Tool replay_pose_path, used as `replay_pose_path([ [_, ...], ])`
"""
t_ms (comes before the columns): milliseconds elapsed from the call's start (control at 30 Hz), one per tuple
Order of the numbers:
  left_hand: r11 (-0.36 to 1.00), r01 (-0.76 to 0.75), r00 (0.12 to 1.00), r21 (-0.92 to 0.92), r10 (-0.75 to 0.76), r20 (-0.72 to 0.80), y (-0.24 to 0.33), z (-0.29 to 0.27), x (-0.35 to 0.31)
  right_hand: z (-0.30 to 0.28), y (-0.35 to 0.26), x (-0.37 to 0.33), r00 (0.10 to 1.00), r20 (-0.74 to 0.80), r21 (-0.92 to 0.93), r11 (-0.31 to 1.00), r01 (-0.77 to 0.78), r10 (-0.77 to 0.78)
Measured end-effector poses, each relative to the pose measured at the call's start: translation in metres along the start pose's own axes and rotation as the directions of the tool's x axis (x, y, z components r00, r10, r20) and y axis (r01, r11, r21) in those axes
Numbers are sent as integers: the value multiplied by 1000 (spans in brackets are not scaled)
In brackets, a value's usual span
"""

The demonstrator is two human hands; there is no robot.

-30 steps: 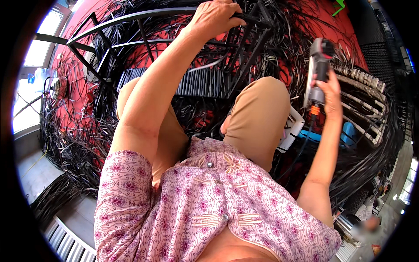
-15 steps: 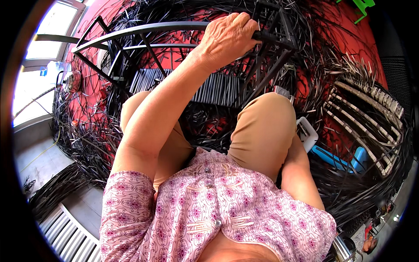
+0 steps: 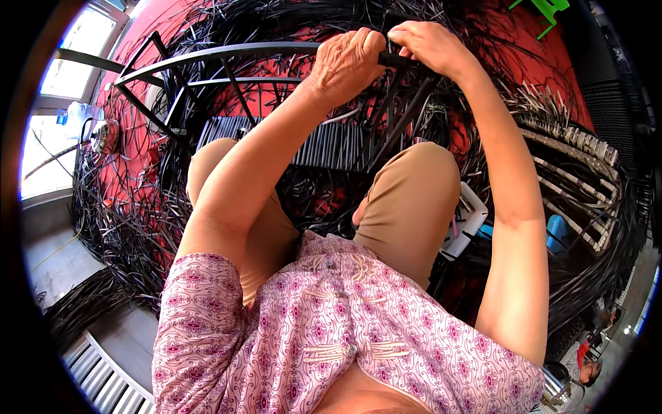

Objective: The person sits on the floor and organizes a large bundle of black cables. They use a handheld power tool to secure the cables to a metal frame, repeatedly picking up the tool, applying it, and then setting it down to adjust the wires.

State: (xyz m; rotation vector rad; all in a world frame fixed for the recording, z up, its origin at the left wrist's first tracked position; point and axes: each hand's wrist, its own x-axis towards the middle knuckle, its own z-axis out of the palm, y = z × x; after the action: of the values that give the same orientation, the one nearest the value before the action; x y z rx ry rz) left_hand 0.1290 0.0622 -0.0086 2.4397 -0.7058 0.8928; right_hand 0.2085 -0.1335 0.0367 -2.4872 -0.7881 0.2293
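Note:
A dark metal chair frame [image 3: 255,47] lies ahead of my knees, with a panel of dark woven strips [image 3: 329,146] low on it. My left hand [image 3: 349,65] is closed around the frame's upper bar, near where black strip is wrapped on it. Just to the right, my right hand [image 3: 431,48] reaches over the same corner with its fingers bent together at the bar. The fingertips of the right hand are partly hidden, so whatever thin piece they pinch cannot be made out.
Tangled black strips [image 3: 131,228] cover much of the red floor. Beside my right knee lies a white tray [image 3: 474,228], with a blue object [image 3: 556,233] farther right. A striped woven piece [image 3: 576,155], a green stool [image 3: 547,12] and a white slatted seat [image 3: 103,376] stand around. Another person [image 3: 587,369] is at lower right.
My right hand has come up from beside my right knee to the frame's corner. My left hand has shifted slightly left and down along the bar, still gripping.

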Motion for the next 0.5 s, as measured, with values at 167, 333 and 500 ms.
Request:
replay_pose_path([
  [167, 999, 38, 999, -24, -38, 7, 0, -12, -6, 6, -44, 29, 795, 585, 309, 863, -399, 157],
  [333, 991, 134, 989, 9, -134, 65, 1, -12, 1, 12, -11, 27, 929, 248, 757, 543, -363, 275],
  [500, 989, 147, 938, -31, -130, 322, -17, -22, 14, -8, -64, 0, 953, -187, 911, 406, 77, 239],
])
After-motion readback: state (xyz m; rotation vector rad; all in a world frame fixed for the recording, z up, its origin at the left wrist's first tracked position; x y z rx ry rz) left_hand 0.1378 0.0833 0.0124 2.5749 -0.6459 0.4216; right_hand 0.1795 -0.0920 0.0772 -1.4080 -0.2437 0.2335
